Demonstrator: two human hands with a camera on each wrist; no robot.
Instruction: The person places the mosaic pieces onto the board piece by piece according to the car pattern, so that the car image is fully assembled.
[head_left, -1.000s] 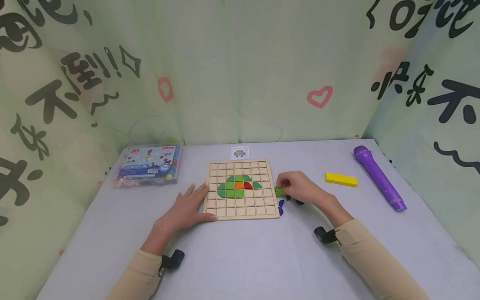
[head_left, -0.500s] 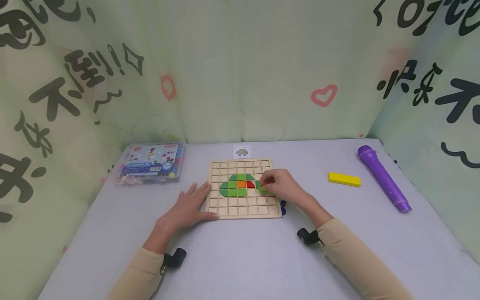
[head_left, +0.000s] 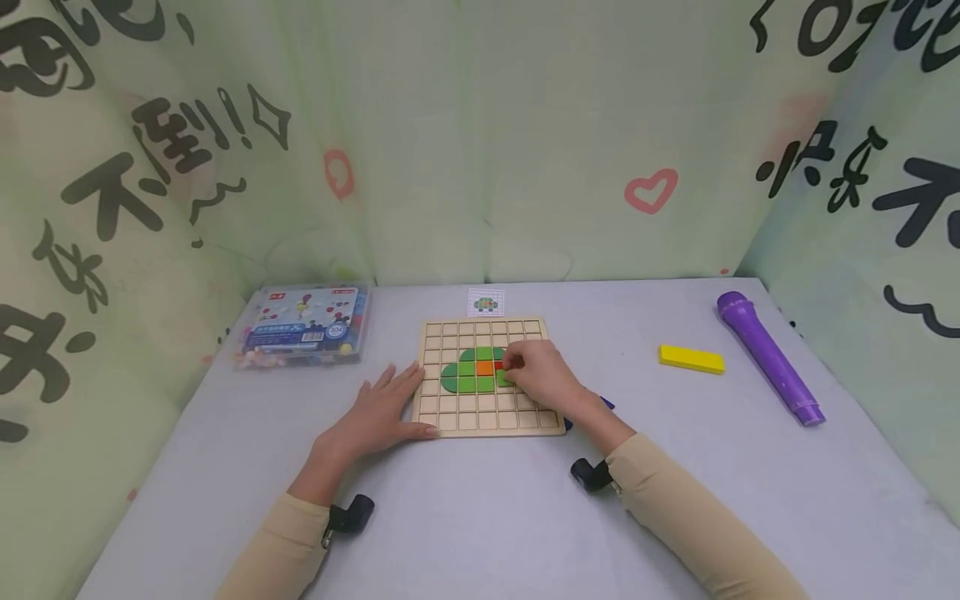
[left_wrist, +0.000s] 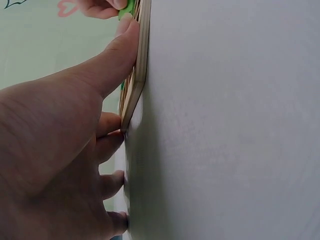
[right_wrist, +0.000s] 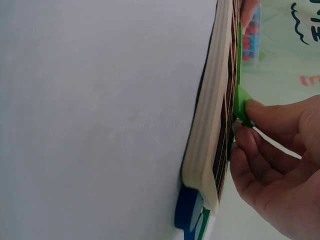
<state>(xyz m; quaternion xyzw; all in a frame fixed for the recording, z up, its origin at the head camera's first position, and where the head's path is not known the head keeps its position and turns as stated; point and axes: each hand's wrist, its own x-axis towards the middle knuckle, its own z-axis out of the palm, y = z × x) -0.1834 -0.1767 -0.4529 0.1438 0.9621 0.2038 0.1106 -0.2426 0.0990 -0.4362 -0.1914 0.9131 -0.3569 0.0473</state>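
Observation:
A wooden grid board (head_left: 450, 422) lies on the white table, its middle cells filled with green tiles (head_left: 467, 384), an orange tile (head_left: 485, 368) and a partly covered red tile (head_left: 499, 365). My left hand (head_left: 372, 427) rests against the board's left side, fingers spread, with the thumb over the front left corner. Between thumb and fingertips, my right hand (head_left: 546, 379) pinches a light green tile (right_wrist: 243, 104). In the right wrist view this tile is tilted at the board's surface. In the head view it sits just below the red tile, partly hidden by the fingers.
Blue pieces (right_wrist: 188, 206) lie by the board's right edge, partly under the right wrist in the head view. A small pattern card (head_left: 486, 302) is behind the board. A clear box (head_left: 303, 329) stands back left; a yellow block (head_left: 692, 359) and purple microphone (head_left: 768, 358) lie right.
My right hand has picked the green tile up beside the board's right edge and carried it left over the grid to the cells near the red tile. The left hand stays at the board.

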